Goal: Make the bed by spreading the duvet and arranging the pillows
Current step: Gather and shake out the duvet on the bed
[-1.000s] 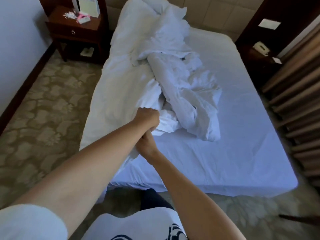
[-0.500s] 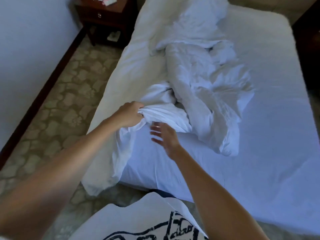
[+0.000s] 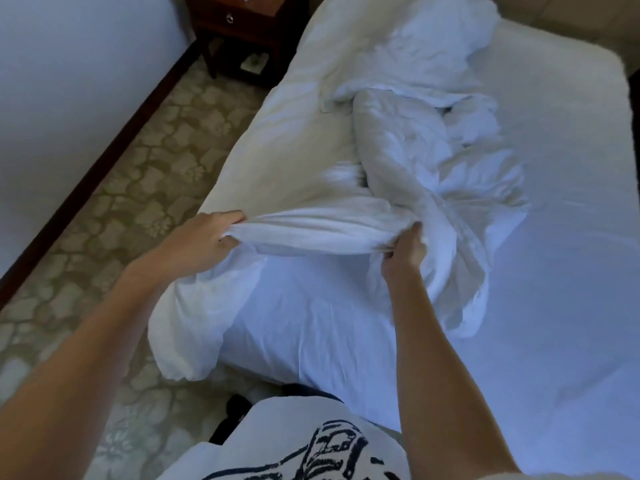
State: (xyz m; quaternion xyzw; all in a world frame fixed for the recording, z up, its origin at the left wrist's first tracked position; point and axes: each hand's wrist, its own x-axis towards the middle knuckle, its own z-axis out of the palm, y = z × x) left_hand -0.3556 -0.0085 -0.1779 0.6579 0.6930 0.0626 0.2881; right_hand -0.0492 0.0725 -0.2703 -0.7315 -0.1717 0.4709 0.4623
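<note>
We have the duvet (image 3: 398, 161) edge gathered in both hands. Our left hand (image 3: 204, 237) has fingers and thumb curled tight round a bunch of cloth at the bed's (image 3: 571, 237) left side, just inside its near corner. Our right hand (image 3: 403, 251) pinches the same edge further in toward the bed's middle, fingers closed on a thick fold. Between the two the edge runs as a taut roll.

Beyond the hands the duvet lies twisted in a heap along the bed's left half, running up to the head end, and one flap hangs off the bed's near left corner toward the carpet (image 3: 104, 188). The bed's right half shows bare sheet.

The risks, as we judge them: both grips hold bunched cloth, not a clear corner, so a pull could drag the twist along instead of opening it. A hard tug toward the foot may slide the whole heap off the left side, where much of it already overhangs. Whether a pillow sits inside the heap at the head end we cannot tell; if so, it could be swept along.
</note>
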